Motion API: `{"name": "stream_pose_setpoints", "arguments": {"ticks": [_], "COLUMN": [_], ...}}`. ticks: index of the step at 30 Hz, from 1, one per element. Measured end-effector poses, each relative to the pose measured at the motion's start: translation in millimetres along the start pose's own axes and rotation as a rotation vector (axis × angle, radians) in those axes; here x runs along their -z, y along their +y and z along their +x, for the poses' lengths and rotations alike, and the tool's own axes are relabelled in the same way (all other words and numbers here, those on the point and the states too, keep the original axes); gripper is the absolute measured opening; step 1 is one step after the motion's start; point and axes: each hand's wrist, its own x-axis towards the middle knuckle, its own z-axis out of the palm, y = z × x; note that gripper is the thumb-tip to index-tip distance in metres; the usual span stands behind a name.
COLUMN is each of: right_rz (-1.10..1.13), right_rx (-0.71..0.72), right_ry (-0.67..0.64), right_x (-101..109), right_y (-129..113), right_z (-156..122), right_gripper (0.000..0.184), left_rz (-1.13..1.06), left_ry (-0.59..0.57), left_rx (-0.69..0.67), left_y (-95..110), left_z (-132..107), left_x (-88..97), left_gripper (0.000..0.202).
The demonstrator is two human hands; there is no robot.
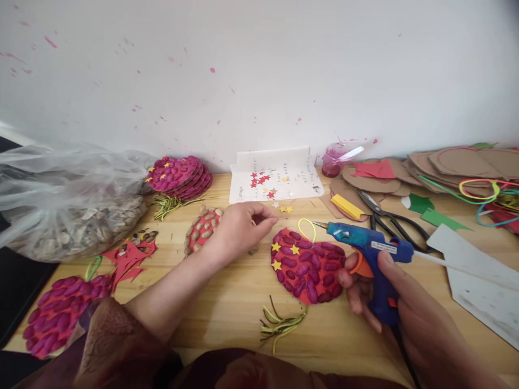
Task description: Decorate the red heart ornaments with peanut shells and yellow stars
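My right hand (389,292) grips a blue hot glue gun (381,270) with an orange trigger, its nozzle pointing left. Below the nozzle lies a red disc covered in magenta-painted peanut shells (308,270), with a yellow loop on top, a tassel (284,321) beneath and three yellow stars at its left. My left hand (249,227) hovers above the table with thumb and finger pinched; anything between them is too small to make out. Yellow and white stars (283,208) lie just past its fingertips. Behind that hand is a partly hidden red disc with unpainted peanut shells (200,227).
Red stars rest on a written paper sheet (275,178). A plastic bag of shells (81,216) and stacked painted discs (178,175) stand left. Right are black scissors (389,216), cardboard pieces (458,162) and a cup of magenta paint (332,162). Another painted disc (65,313) sits front left.
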Motion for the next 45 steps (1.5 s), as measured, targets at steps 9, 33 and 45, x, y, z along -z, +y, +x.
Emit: {"name": "stream_pose_setpoints", "arguments": {"ticks": [9, 33, 45], "right_rz": [-0.067, -0.068, -0.191], "right_rx": [-0.025, -0.033, 0.167], "right_ry": [-0.021, -0.04, 0.003], "right_x": [-2.7, 0.4, -26.1], "right_y": [-4.4, -2.2, -5.5], "right_z": [-4.1, -3.0, -3.2], "right_gripper": [0.043, 0.04, 0.031], "left_rz": [0.733, 0.051, -0.892], "left_ry": [-0.072, 0.001, -0.425], "left_rx": [-0.401, 0.029, 0.443], "left_y": [-2.1, -0.4, 30.6], "left_z": [34.7, 28.0, -36.1], "left_x": [-24.4, -4.4, -28.9], "left_gripper": [0.023, 0.012, 0.02]}}
